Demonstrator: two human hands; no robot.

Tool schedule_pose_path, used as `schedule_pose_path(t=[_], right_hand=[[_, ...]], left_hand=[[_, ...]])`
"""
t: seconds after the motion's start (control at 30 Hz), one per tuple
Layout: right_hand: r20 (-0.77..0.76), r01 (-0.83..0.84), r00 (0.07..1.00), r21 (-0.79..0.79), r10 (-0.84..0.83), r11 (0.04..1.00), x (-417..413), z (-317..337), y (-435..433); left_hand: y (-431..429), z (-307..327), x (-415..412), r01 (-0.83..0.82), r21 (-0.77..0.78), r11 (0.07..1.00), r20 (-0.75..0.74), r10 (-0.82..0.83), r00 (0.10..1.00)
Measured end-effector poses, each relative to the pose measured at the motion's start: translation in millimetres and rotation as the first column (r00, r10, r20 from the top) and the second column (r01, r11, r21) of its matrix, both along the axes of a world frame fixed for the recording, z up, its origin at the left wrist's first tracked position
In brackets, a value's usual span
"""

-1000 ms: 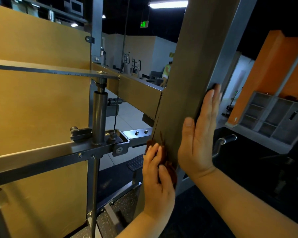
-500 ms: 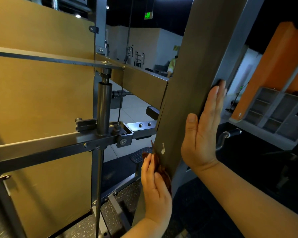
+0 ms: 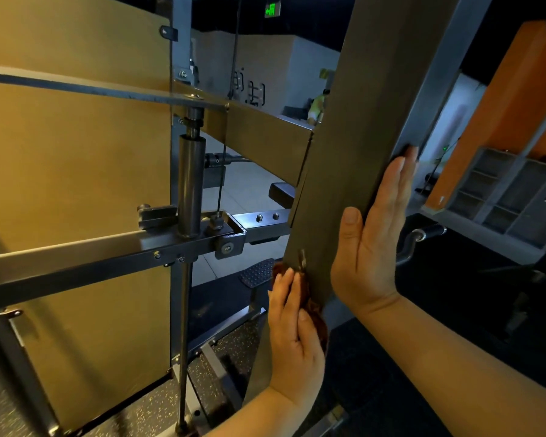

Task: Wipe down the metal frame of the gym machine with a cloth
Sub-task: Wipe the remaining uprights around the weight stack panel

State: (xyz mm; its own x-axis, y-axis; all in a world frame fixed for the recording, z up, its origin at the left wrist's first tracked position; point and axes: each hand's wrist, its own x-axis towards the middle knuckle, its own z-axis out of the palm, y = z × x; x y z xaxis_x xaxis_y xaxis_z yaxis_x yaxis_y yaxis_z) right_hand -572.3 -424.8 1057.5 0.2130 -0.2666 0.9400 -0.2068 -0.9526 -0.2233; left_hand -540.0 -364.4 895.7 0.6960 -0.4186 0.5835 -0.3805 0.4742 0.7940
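Left hand [image 3: 292, 335]: flat, straight fingers pressing soft dark red-brown cloth [image 3: 316, 314] on lower left edge of grey square metal frame post [image 3: 360, 121] | right hand [image 3: 372, 244]: flat on right edge, grasping nothing | post probably rigid, smooth; cloth limp, so keep palm pressure.

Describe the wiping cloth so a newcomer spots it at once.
Find the wide dull-grey metal upright slanting through mid-view. The left hand presses flat on its lower left edge. The cloth is the reddish-brown wad under that hand, the only soft, rust-coloured thing against the steel.
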Motion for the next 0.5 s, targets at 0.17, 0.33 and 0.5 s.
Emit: schedule_pose_path(t=[0.17, 0.33, 0.5], right_hand=[[-0.003, -0.008, 1.0, -0.017, 0.008, 1.0, 0.1, 2.8, 0.0], [-0.003, -0.02, 1.0, -0.007, 0.02, 1.0, -0.1, 1.5, 1.0], [0.002, -0.035, 0.999, 0.004, 0.035, 0.999, 0.6, 1.3, 1.4]], left_hand=[[-16.0, 49.8, 14.0, -0.009, -0.081, 0.997, 0.028, 0.011, 1.0], [-5.5, 16.8, -1.5, 0.025, -0.005, 1.0, 0.011, -0.025, 1.0], [4.2, 1.6, -15.2, 0.072, 0.137, 0.988, -0.217, -0.041, 0.975]])
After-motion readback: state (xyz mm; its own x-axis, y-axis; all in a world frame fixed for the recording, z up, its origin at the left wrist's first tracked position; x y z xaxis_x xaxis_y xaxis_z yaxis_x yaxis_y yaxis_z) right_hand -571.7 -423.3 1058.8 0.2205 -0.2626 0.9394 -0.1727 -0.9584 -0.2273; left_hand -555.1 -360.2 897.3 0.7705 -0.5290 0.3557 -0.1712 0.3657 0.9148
